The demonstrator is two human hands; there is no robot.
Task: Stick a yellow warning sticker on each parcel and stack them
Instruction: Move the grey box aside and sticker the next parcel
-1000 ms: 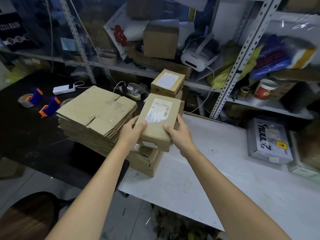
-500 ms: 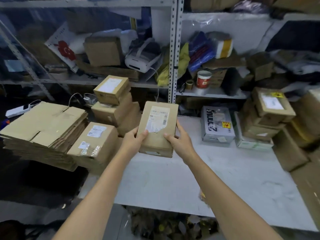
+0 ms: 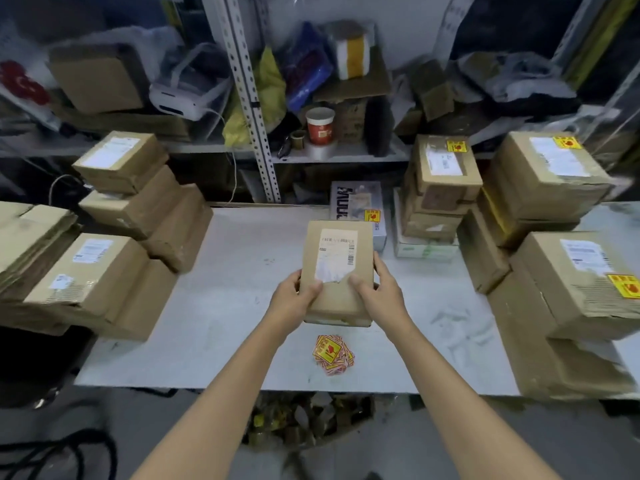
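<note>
I hold a brown cardboard parcel [image 3: 337,254] with a white shipping label above the middle of the white table [image 3: 235,271]. My left hand [image 3: 294,299] grips its left near edge and my right hand [image 3: 379,296] grips its right near edge, thumbs on top. A small pile of yellow warning stickers [image 3: 333,353] lies on the table just below the parcel, near the front edge. Parcels with yellow stickers [image 3: 446,168] are stacked on the right. Parcels bearing only white labels [image 3: 93,268] are stacked on the left.
Flattened cardboard [image 3: 24,233] lies at the far left. A white box with a yellow sticker [image 3: 356,206] stands behind the held parcel. Cluttered metal shelves [image 3: 249,98] rise behind the table. A bin of scraps [image 3: 304,417] sits under the table's front edge.
Both hands carried the parcel from the left stack rightward to the table's middle and lowered it over the stickers. My view turned right, bringing the stickered stacks into sight.
</note>
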